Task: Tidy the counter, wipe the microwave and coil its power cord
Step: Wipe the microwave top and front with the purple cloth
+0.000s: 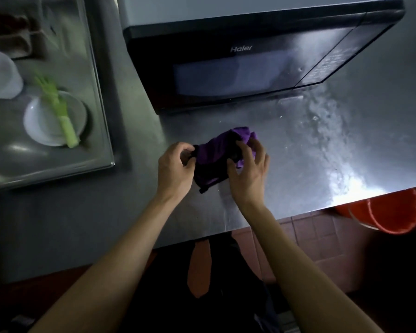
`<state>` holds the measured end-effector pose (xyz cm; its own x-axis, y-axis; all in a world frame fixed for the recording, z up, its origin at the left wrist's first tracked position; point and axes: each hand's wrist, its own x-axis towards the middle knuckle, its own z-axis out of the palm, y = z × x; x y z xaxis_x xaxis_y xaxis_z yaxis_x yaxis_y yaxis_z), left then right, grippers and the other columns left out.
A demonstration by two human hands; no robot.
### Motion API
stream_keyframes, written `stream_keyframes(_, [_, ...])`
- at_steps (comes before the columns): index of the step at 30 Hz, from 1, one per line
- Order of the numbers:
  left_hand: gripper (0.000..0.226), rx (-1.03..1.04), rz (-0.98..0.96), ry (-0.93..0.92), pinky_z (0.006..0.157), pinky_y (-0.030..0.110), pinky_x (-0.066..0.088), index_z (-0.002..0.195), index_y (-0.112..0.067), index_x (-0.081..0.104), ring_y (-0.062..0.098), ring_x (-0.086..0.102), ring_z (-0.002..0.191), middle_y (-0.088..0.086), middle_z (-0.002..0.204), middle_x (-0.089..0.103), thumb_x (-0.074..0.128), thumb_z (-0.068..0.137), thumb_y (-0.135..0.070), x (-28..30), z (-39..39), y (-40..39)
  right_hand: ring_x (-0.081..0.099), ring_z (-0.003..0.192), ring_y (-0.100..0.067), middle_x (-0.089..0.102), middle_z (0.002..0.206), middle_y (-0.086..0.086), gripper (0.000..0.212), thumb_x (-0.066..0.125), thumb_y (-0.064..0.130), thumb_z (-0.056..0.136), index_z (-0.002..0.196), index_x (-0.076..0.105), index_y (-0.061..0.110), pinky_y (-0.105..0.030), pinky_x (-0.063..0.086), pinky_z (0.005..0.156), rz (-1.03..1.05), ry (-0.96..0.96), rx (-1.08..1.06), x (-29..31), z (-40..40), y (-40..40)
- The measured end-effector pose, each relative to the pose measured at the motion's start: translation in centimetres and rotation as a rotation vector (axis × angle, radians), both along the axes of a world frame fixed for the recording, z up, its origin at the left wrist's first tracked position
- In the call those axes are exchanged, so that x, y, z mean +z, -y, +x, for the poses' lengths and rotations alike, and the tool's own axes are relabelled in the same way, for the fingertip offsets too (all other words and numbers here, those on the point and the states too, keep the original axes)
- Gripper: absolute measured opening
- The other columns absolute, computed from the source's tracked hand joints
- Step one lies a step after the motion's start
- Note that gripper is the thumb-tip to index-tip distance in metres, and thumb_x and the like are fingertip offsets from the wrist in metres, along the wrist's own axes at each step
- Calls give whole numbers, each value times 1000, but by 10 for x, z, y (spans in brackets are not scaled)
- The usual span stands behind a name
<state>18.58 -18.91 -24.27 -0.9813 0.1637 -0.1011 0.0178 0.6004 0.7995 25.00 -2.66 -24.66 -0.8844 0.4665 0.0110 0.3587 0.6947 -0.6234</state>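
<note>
Head view shows your left hand [175, 164] and right hand [249, 169] pinching the soft, limp purple cloth [220, 152]; bunch it mid-fold.

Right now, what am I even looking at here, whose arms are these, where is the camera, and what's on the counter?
The camera sits on a person's head, looking down at their own arms. No machine is working; both bare hands do the job. The left hand and right hand each grip a purple cloth on a steel counter. Behind it stands a black microwave. To the left is a sink holding a white bowl with a green brush across it. An orange bucket sits on the floor.
</note>
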Motion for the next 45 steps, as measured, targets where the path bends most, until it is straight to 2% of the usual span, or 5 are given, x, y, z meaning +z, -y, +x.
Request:
stream_keyframes(5, [22, -190, -291, -349, 89, 36, 43, 109, -14, 69, 23, 54, 111, 2, 117, 62, 67, 87, -12, -1, 13, -17, 32, 143, -37, 43, 151, -13, 43, 62, 24, 94, 136, 57, 15, -53, 33, 114, 188, 35, 326, -16, -17, -25])
stream_keyframes(11, [36, -328, -514, -257, 95, 44, 45, 126, -15, 65, 28, 54, 118, 6, 131, 60, 61, 92, -26, -17, 26, -35, 23, 149, -35, 34, 158, -12, 46, 53, 33, 100, 144, 51, 20, -55, 28, 117, 211, 55, 464, -39, -8, -54])
stream_keyframes(22, [35, -343, -611, -434, 93, 40, 42, 130, -12, 63, 30, 56, 111, 9, 130, 60, 59, 95, -11, -21, 41, -39, 9, 153, -33, 21, 163, -13, 53, 49, 32, 103, 153, 35, 24, -50, 19, 122, 251, 92, 630, -47, -11, -74])
stream_keyframes(34, [55, -188, -712, -320, 108, 45, 37, 133, -7, 61, 34, 51, 124, 13, 135, 57, 47, 80, -1, -19, -13, 0, -8, 153, -28, 4, 166, -12, 55, 40, 23, 107, 158, 20, 25, -42, 2, 124, 237, 150, 734, -43, -74, -24])
stream_keyframes(45, [50, -215, -639, -322, 114, 51, 32, 140, -6, 53, 37, 39, 139, 20, 146, 47, 54, 91, -11, -26, -22, 25, 3, 153, -32, 12, 164, -18, 55, 43, 14, 102, 155, 31, 17, -50, 13, 124, 278, 85, 662, -31, -78, 6])
